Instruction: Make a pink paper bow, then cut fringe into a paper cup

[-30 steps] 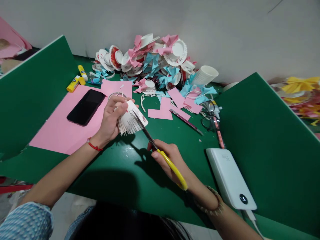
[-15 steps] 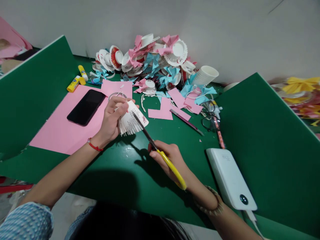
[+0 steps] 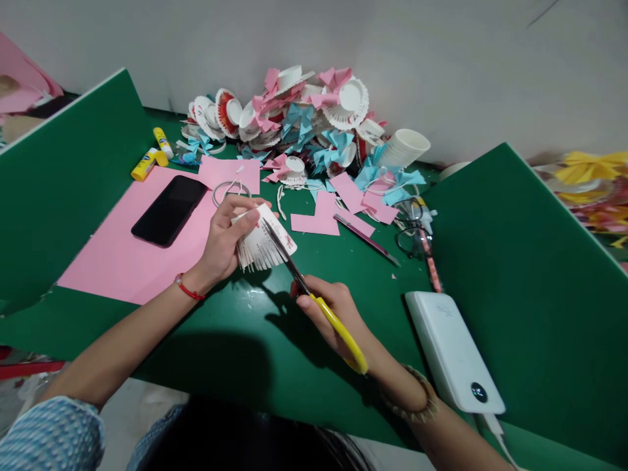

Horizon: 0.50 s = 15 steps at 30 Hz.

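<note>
My left hand [image 3: 226, 237] holds a white paper cup [image 3: 265, 241] on its side above the green table [image 3: 245, 347]; its wall is cut into many thin strips that fan downward. My right hand [image 3: 333, 313] grips yellow-handled scissors [image 3: 314, 294]. The blades reach up and left into the cup's cut edge. A red string circles my left wrist, and a beaded bracelet sits on my right wrist.
A black phone [image 3: 169, 210] lies on pink paper [image 3: 122, 255] at left, two glue sticks [image 3: 150, 157] behind it. A heap of paper-cup flowers and bows [image 3: 304, 124] sits by the wall, beside stacked cups [image 3: 405, 147]. Glasses [image 3: 412, 229], a white power bank [image 3: 454, 350] and green dividers [image 3: 530, 288] are at right.
My left hand and the cup have shifted slightly right and down. The scissors stay at the cup's edge, with the blades a little further along it.
</note>
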### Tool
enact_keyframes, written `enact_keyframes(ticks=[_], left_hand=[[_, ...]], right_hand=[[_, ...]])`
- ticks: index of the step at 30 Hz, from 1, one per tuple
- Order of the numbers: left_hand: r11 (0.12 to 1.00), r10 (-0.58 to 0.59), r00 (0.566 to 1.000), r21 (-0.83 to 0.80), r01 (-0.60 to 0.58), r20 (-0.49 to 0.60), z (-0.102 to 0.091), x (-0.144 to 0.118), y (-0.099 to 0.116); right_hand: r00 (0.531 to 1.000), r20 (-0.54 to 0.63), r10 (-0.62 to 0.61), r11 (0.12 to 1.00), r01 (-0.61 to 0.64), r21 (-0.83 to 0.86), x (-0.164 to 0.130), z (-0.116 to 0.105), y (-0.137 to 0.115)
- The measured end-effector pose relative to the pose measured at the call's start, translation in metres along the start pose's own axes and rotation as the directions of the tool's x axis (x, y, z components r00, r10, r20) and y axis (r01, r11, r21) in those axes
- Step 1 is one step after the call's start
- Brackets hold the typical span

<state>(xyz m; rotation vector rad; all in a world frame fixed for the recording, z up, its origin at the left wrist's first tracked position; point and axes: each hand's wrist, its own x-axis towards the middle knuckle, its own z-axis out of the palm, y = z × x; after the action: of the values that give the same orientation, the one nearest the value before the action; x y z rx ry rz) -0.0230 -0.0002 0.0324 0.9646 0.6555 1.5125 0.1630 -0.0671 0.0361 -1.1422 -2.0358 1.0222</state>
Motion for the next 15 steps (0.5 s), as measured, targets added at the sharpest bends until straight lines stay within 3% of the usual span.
enact_keyframes(ticks=[15], left_hand=[[0.999, -0.006, 1.000, -0.034, 0.006, 0.004, 0.0008, -0.0005, 0.0007]], right_hand=[[0.999, -0.013, 0.037, 0.999, -0.037, 0.016, -0.0009, 0.0020, 0.0000]])
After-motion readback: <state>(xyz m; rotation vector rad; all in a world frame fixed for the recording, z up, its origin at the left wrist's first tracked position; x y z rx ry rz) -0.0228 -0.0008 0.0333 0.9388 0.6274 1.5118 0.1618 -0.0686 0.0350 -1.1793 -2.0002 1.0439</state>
